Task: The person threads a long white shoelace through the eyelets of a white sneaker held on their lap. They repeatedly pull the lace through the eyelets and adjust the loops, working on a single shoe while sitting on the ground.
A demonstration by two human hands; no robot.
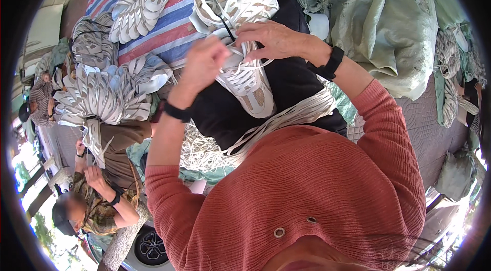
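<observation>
Black-banded right hand (279,39): grasping the shoe upper by its eyelet edge, fingers and thumb bent over the ankle end.
Left hand (205,63): fingers curled in, just beside the shoe upper's left edge; motion blur hides them, so I cannot tell whether they pinch a lace.
Shoe upper (250,92): white with beige mesh, directly under the right hand and to the right of the left hand, toe pointing toward the wearer's body.
Black cloth (294,84): beneath the shoe upper, spread over the lap.
Second shoe upper (236,2): just beyond the first one's ankle end.
Shoelace bundle (302,112): off-white, on the body side of the shoe upper's toe.
Striped tarp (171,28): left of the shoe upper and farther out.
Pale green sack (381,20): well to its right.
Co-worker (99,209): far off, left and nearer the bottom edge than the shoe upper.
</observation>
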